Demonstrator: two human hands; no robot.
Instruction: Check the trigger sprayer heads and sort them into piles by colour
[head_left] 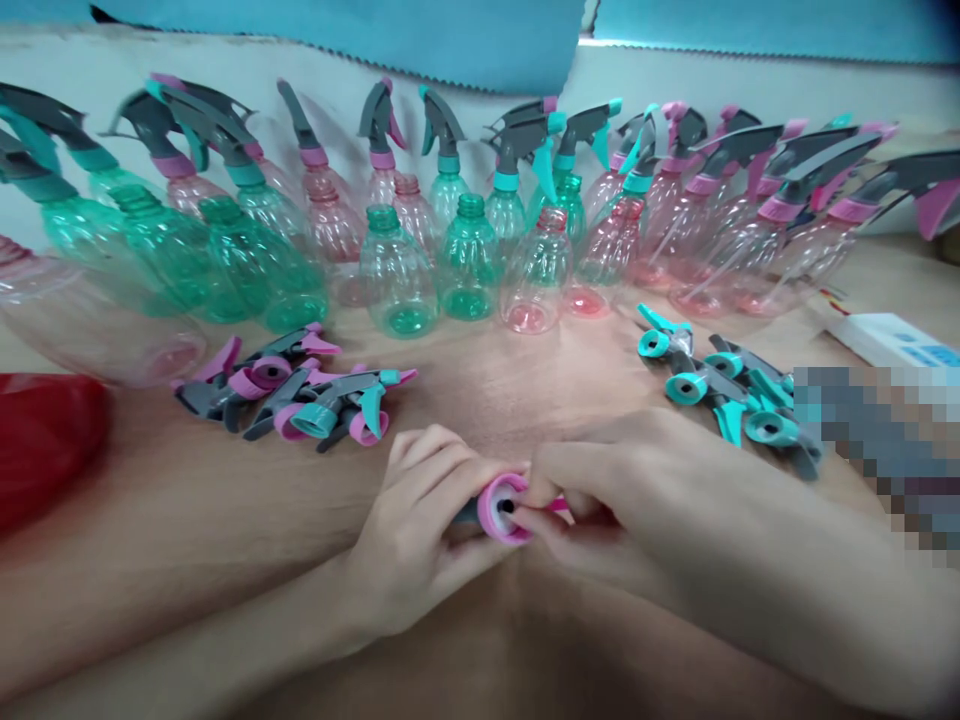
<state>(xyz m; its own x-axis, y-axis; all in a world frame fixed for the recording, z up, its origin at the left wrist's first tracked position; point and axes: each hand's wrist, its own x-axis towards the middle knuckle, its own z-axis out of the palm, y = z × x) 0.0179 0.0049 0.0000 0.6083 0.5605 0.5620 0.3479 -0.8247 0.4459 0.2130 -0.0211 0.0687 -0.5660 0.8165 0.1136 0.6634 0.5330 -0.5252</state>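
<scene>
Near the table's front, my left hand (424, 510) is wrapped round a trigger spray head (491, 510) with a grey body and a pink collar. The collar's open end faces me and shows a white inside with a dark hole in the middle. My right hand (600, 490) has its thumb and forefinger pinched together at that opening, touching the collar's right side. Whatever lies between those fingertips is too small or hidden to make out. A bit of the pink trigger pokes out behind the right fingers.
Several loose spray heads with pink collars (289, 420) lie left, several turquoise ones (727, 390) right. Behind stand green and pink clear bottles (469, 255), some capped with spray heads. A red object (45, 440) is at the left edge, a white box (896, 345) at the right.
</scene>
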